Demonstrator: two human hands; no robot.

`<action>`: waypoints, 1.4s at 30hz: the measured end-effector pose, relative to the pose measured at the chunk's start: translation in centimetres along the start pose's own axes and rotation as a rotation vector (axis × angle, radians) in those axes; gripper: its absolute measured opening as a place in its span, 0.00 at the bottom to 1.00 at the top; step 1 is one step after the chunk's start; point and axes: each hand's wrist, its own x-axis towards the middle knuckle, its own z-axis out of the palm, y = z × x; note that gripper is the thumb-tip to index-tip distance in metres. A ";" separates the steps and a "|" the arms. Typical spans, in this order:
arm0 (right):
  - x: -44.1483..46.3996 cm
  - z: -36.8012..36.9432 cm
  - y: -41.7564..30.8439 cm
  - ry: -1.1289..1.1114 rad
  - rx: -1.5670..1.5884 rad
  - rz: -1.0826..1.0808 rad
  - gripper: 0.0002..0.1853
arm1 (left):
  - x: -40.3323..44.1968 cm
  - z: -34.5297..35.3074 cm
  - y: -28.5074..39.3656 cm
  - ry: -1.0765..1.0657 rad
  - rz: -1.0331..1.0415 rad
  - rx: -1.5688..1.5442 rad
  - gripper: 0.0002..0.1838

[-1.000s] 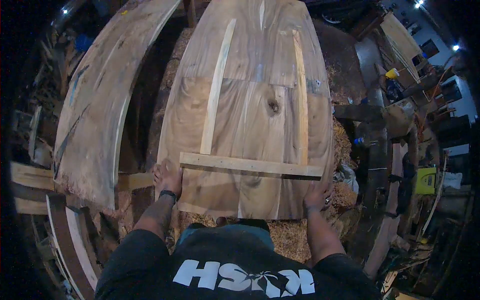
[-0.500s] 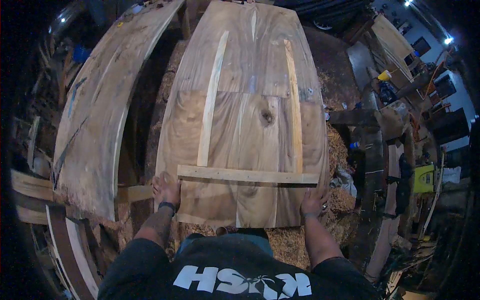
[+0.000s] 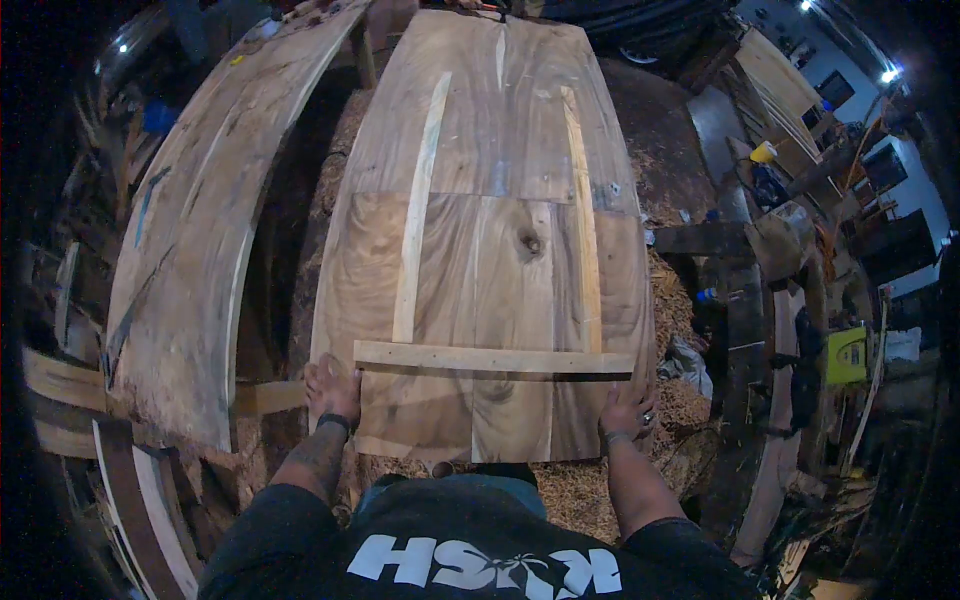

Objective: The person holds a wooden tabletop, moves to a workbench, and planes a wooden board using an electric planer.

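Observation:
A large wooden panel, made of joined boards with a dark knot, stretches out in front of me. My left hand rests at its near left side, fingers spread and pointing away from me. At the near right side lies my right hand, its fingers extended on the wood and a ring on one. A pale crosswise batten spans the panel just beyond both hands. Two long strips, the left strip and the right strip, run lengthwise from it. The undersides of my hands are hidden.
A long rough slab stands to the left across a dark gap. Wood shavings cover the floor. Timber beams and a yellow-green container are on the right. Something partly cut off, perhaps a hand, shows at the panel's far edge.
The whole view has shifted slightly, with the panel appearing a little lower. Both hands stay at about the same places on the panel. The shape at the far edge shows more.

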 end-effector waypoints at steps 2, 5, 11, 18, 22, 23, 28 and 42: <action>0.1 0.3 0.2 -0.011 -0.074 0.021 0.51 | -0.7 -2.2 1.3 -0.009 -0.036 -0.077 0.48; 0.0 -0.4 -0.1 -0.052 -0.116 0.041 0.51 | -0.7 -1.7 1.2 0.008 -0.020 -0.061 0.48; -0.2 -1.1 -0.6 -0.046 -0.005 0.033 0.50 | -0.7 -2.3 1.9 -0.029 -0.094 -0.065 0.50; -0.8 -1.9 -1.3 -0.036 -0.084 0.041 0.49 | -0.5 -1.7 1.2 -0.007 -0.066 -0.089 0.50; -0.5 -1.4 -0.7 0.013 -0.025 -0.006 0.50 | -0.4 -0.7 0.6 0.043 -0.040 -0.053 0.50; -0.6 -1.6 -0.8 0.003 -0.048 -0.006 0.50 | -0.3 -0.8 0.7 0.021 -0.053 -0.050 0.51; -0.6 -1.8 -0.8 0.007 0.025 -0.036 0.49 | -0.7 -2.4 1.9 -0.042 -0.101 -0.037 0.51; -0.1 -0.5 -0.2 0.009 0.068 0.001 0.47 | -1.2 -4.6 3.3 -0.091 -0.129 -0.053 0.49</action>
